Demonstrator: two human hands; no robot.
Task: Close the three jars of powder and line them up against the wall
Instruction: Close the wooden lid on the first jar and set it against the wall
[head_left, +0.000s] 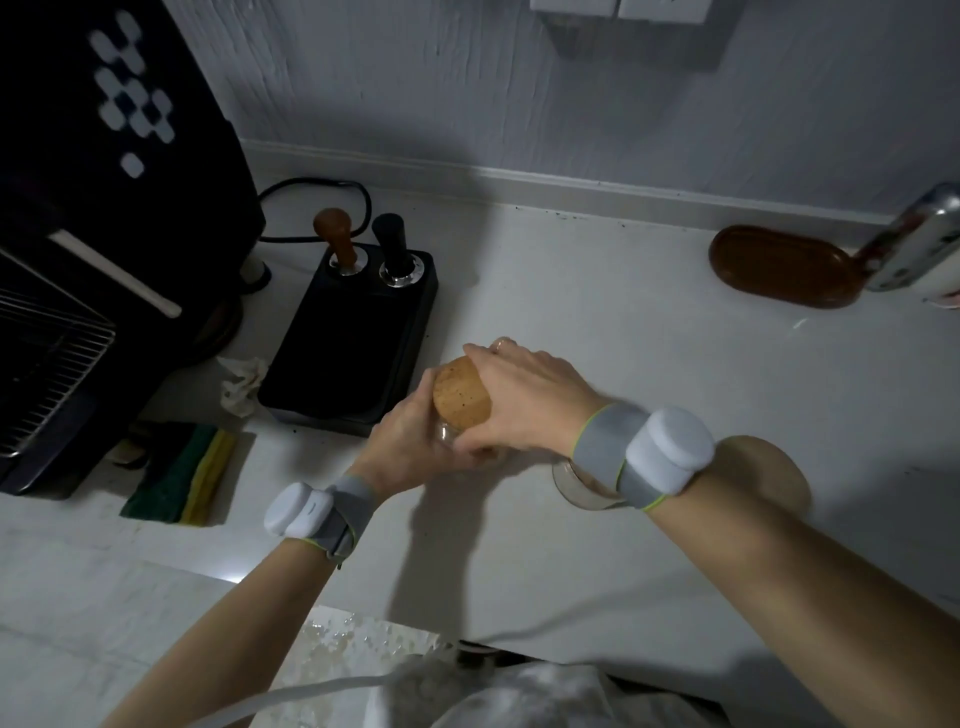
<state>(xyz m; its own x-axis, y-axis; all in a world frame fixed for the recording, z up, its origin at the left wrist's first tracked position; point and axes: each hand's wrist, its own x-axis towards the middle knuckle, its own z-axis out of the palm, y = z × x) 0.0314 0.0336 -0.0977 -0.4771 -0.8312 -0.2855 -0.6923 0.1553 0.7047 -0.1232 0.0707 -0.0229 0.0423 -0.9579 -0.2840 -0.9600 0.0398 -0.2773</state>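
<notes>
Cork lid (461, 397) sits tilted on the mouth of a glass jar (448, 434) at counter (597, 332) centre, well apart from the far wall (467, 93). Right hand (524, 402) grips the lid from the right & above, fingers curled over its far edge. Left hand (410, 441) is wrapped round the jar from the near left, steadying it. Lid likely needs pressing down square. A 2nd jar (582, 486) shows under the right wrist; beside it a blurry tan round shape (763, 478), maybe another lid.

Glass jar (451, 434) with cork lid (461, 397) just right of black tamper tray (358, 332); second jar (576, 483) farther right.
</notes>
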